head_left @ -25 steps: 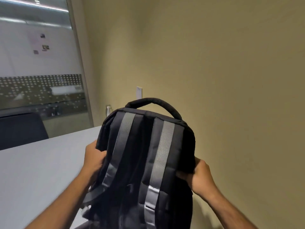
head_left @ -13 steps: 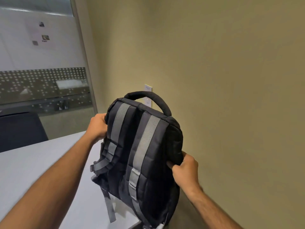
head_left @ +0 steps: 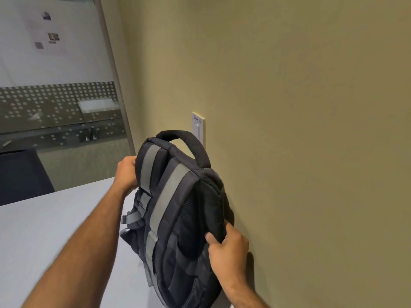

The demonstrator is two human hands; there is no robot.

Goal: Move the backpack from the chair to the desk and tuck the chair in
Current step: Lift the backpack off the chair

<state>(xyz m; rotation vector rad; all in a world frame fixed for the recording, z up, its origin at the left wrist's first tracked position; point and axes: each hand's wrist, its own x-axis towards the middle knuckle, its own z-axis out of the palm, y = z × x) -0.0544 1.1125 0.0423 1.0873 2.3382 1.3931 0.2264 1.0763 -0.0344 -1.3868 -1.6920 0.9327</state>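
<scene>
A black backpack (head_left: 184,218) with grey shoulder straps stands upright on the right end of the pale grey desk (head_left: 44,230), its strap side facing me and its far side close to the wall. My left hand (head_left: 126,174) grips its upper left edge. My right hand (head_left: 229,252) grips its right side lower down. The chair the backpack came from is out of view.
A tan wall (head_left: 300,130) runs along the desk's right side, with a white wall plate (head_left: 198,127) just behind the backpack's top handle. A dark chair back (head_left: 22,174) shows beyond the desk's far edge, in front of a glass partition (head_left: 55,96).
The backpack has moved forward and right over the desk toward the wall, and now stands on the desk. My left hand has shifted up to its upper edge.
</scene>
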